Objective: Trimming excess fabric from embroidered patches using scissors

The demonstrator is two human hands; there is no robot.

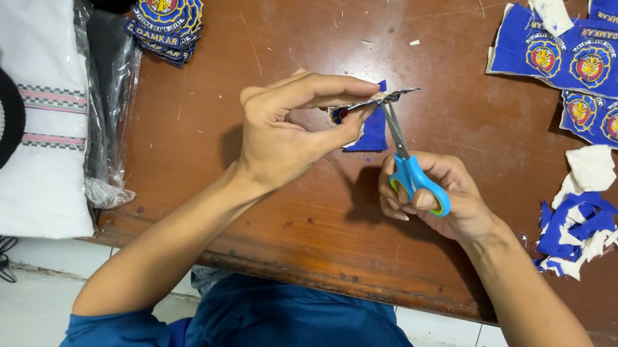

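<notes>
scissors (pixel 403 149) with blue and green handles sat in the right hand (pixel 429 197), fingers through the loops and closed around them, blades angled up and away from the wrist toward the left hand (pixel 287 129). that left hand was pinched narrow, thumb below and fingers curled over the top, gripping a small blue embroidered patch (pixel 371 130) seen nearly edge-on, so its face was mostly hidden. the blade tips met the patch right at the left fingertips, and a flap of blue cloth hung just under them, on the right hand's side.

by the look of it the step in hand was trimming the spare cloth from around the badge, part-way round its edge. as a judgement, the next move called for a short snip close to the stitched border, then a small turn of the patch between the left fingers to bring fresh edge to the blades, keeping the thumb clear.

beyond the left hand, up and outward, lay a stack of finished round patches (pixel 165 17). beyond the right hand, uncut sheets of blue patches (pixel 603 67) were spread, and outward of the right wrist a heap of blue and white offcuts (pixel 587 226) lay. all rested on the brown wooden table (pixel 244 212). outside the left forearm, folded white cloth in a clear bag (pixel 47 115) lay.
</notes>
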